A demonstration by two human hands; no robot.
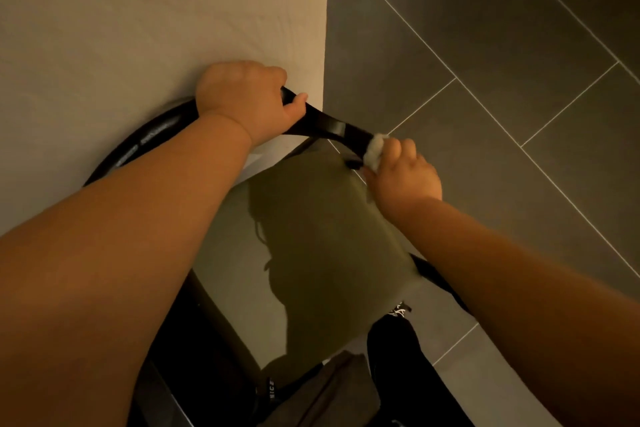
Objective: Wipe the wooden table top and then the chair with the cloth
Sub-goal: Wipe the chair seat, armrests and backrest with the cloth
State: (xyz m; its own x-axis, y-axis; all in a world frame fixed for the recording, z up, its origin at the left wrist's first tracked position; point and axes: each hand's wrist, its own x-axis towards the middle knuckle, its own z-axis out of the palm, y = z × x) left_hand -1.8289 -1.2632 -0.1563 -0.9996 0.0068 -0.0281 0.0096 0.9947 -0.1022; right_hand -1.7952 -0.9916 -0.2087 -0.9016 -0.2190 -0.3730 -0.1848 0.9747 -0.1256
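A dark curved chair frame (332,125) arcs below me around an olive seat cushion (325,246). My left hand (247,99) is closed around the top rail of the chair, near where it meets the pale wall. My right hand (403,173) holds a small bunched white cloth (375,149) and presses it against the rail's right end. The wooden table top is not in view.
A pale wall (156,17) fills the upper left, with its corner edge just beyond my left hand. Dark grey floor tiles (502,80) spread to the right. My dark trouser leg (394,350) stands by the seat's near edge.
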